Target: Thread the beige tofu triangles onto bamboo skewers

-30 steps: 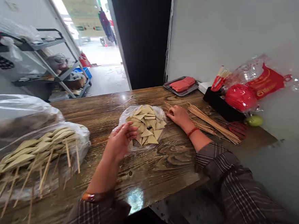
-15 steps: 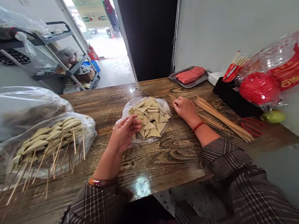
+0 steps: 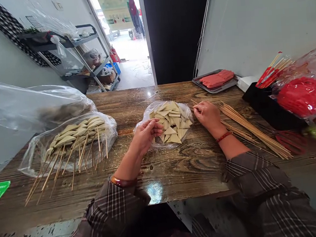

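My left hand [image 3: 146,134] is at the left edge of a pile of beige triangular bean-curd pieces [image 3: 171,121], which lie on a clear plastic bag [image 3: 148,113]. Its fingers are curled in with the thumb against them; whatever they may hold is hidden. To the right of the pile, my right hand [image 3: 208,115] rests over a small bunch of thin bamboo skewers [image 3: 238,131], fingertips pinched at their far ends. Beside it lies a thicker bundle of skewers [image 3: 256,129]. At the left, skewered bean-curd pieces [image 3: 78,133] are stacked on another plastic bag [image 3: 33,161].
A dark tray [image 3: 215,89] of pink slabs [image 3: 217,79] sits at the back right. A black box [image 3: 271,107] with red-wrapped chopsticks [image 3: 270,74], red-handled scissors [image 3: 291,141] and red packages [image 3: 302,97] occupy the right side. A grey cart [image 3: 87,40] stands beyond the wooden table [image 3: 184,181].
The view has swung left, so everything appears farther right and a green card shows at the left edge. Both hands keep nearly the same places and poses.
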Motion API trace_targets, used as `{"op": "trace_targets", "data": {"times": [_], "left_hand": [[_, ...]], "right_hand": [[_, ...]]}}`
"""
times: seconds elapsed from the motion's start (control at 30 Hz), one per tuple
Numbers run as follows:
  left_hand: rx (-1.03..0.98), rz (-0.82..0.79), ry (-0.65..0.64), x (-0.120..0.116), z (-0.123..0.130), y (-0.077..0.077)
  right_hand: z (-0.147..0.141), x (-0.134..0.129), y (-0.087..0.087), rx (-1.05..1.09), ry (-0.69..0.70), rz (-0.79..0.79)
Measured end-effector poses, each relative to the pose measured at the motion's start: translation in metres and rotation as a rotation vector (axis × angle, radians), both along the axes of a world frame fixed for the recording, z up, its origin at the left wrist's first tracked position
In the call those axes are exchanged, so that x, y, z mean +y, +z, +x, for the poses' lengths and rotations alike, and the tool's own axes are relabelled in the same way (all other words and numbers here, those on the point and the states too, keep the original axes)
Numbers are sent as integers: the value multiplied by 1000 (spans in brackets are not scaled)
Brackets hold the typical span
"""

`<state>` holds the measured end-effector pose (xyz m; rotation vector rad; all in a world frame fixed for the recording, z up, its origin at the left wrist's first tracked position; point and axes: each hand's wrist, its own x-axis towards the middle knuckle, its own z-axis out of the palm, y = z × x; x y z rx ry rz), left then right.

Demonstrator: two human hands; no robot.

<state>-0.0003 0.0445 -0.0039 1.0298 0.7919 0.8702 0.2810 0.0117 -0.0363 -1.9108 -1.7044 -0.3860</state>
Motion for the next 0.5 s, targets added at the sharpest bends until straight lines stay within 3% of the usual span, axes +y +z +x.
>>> {"op": "trace_targets", "data": {"times": [0.1, 0.33, 0.5], "left_hand": [[1, 7, -11, 0, 0, -2], [11, 27, -26, 1, 0, -4], [33, 58, -14, -1, 0, -6]], "right_hand": [[-1, 1, -1, 56, 33, 74], [-1, -4, 4, 74, -13, -60], [-5, -3, 4, 186, 14, -58]]}}
